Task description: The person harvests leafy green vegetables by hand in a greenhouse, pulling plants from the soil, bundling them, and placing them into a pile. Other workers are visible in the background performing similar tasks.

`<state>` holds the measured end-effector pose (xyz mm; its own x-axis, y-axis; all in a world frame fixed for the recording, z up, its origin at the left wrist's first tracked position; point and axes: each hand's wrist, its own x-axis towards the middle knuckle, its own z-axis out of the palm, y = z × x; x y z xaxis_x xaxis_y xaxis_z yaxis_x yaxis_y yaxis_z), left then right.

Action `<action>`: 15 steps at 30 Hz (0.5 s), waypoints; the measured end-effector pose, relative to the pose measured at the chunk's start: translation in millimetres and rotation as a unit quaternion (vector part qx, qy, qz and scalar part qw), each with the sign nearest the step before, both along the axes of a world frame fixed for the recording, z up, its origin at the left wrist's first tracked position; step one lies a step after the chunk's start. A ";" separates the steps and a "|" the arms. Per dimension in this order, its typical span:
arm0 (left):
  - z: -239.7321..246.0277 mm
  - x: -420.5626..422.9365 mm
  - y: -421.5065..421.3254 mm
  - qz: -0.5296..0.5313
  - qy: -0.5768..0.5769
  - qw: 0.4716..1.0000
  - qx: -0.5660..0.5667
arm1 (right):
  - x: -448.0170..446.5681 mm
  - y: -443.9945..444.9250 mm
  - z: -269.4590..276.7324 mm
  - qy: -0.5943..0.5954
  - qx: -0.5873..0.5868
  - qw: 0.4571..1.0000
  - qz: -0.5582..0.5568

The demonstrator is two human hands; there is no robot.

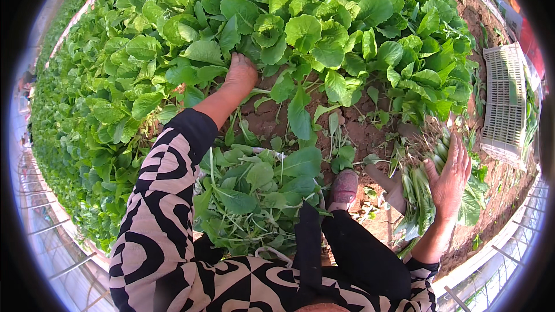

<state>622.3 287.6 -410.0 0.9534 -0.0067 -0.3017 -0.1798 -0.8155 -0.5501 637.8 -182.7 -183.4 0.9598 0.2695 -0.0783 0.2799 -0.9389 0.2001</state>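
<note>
Among the leafy green plants of the bed, my left hand reaches in at the base of some leaves; its fingertips are hidden by foliage. At the right, my right hand lies with thumb and fingers spread against a bunch of pulled leafy greens, whose pale stems and soil-covered roots point up and away. Whether it grips the bunch is not plain. Between my arms, near my body, a container with a white rim is heaped with loose picked leaves.
A white plastic crate with greens in it stands at the right, on brown soil. My pink shoe rests beside the leaf-filled container. Dense plants fill the left and far side. A pale border curves along the lower right.
</note>
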 end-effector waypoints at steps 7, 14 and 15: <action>-9.1 19.9 12.3 0.126 0.202 0.970 -0.043 | 12.1 -1.8 -10.2 0.006 -0.004 1.000 0.012; -8.1 18.5 26.9 0.240 0.162 0.942 -0.171 | 11.2 6.9 -0.9 -0.008 0.008 1.000 0.025; -6.3 17.6 30.4 0.249 0.158 0.935 -0.196 | 10.3 7.7 0.7 -0.009 0.008 1.000 0.027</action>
